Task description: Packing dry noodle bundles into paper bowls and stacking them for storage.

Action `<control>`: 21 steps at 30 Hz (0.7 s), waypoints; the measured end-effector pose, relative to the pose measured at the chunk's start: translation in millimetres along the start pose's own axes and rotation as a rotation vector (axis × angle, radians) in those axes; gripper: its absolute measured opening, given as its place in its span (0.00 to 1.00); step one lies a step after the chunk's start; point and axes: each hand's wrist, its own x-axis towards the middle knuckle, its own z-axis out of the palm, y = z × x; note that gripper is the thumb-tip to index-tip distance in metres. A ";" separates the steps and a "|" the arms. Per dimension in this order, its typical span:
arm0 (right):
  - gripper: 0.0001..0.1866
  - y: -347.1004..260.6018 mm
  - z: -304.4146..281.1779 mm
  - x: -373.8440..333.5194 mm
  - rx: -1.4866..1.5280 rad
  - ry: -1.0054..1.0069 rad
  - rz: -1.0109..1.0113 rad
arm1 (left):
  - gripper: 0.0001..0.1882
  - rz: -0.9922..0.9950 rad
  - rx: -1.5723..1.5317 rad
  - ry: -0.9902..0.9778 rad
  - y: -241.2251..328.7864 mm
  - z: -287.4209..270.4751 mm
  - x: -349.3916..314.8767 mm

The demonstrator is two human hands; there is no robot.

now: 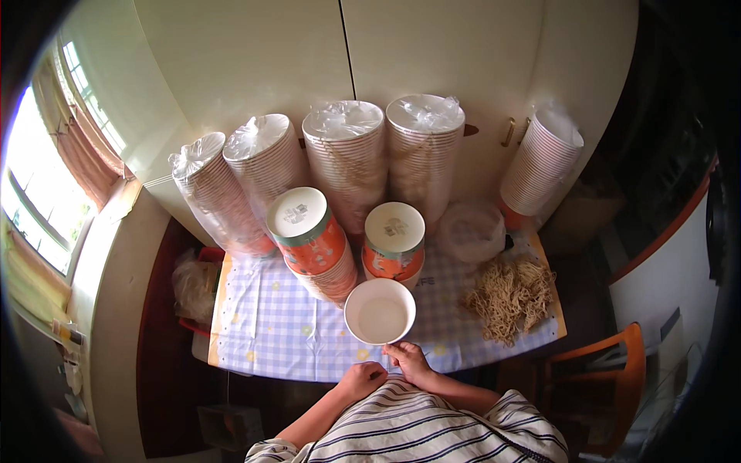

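An empty white paper tub (380, 311), its mouth facing up, stands near the front edge of the table. Just by its near rim is my right hand (411, 366), thumb and fingers pinched together; anything between them is too small to make out. My left hand (364, 380) is curled closed at the table's front edge, close to my striped shirt, and its fingertips are partly hidden. Behind the tub are two upside-down stacks of orange-and-green paper tubs, one on the left (309, 243) and one on the right (395, 239).
Tall plastic-wrapped stacks of paper tubs (347, 162) line the back against a cabinet (255, 54), with another stack (542, 166) at far right. A clear plastic bag (472, 230) and a tangled beige stringy heap (511, 299) lie on the checked tablecloth (262, 324). A wooden chair (617, 386) stands right.
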 end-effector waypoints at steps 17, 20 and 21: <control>0.09 -0.6 -11.6 0.8 0.331 -0.141 0.067 | 0.13 0.413 0.619 0.465 47.3 -27.0 40.5; 0.10 -5.3 -10.7 -2.1 0.386 -0.125 0.062 | 0.11 0.386 0.662 0.315 18.7 -16.8 54.7; 0.09 -2.2 -19.1 -1.1 0.345 -0.141 0.089 | 0.11 0.329 0.679 0.168 13.5 -14.1 57.1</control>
